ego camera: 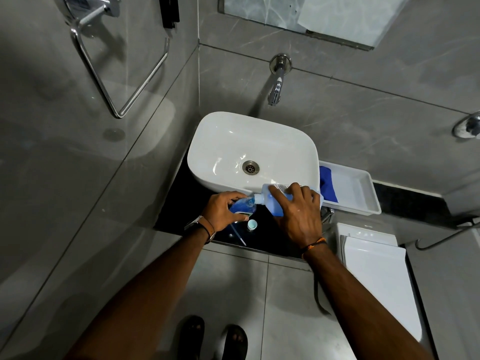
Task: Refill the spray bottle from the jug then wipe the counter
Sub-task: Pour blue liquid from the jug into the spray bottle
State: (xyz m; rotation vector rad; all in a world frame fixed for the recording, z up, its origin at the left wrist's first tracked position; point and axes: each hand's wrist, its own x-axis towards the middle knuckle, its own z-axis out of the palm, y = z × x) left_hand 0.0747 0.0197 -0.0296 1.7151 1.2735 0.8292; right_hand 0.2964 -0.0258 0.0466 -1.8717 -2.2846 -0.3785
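Note:
My left hand (222,209) grips a clear spray bottle (242,206) holding blue liquid, upright on the black counter (179,203) in front of the sink. My right hand (298,214) holds the white jug (275,197) of blue liquid tipped on its side, its white spout meeting the bottle's open neck. A small pale cap (252,224) stands on the counter just below the bottle. A thin dip tube (237,235) lies beside it; the spray head is hidden under my left wrist. A blue cloth (327,187) lies in the white tray (363,193) at the right.
A white basin (233,141) sits on the counter under a wall tap (276,87). A chrome towel ring (117,68) hangs on the left wall. A white toilet cistern (374,255) stands to the right. My sandalled feet are on the grey tiled floor below.

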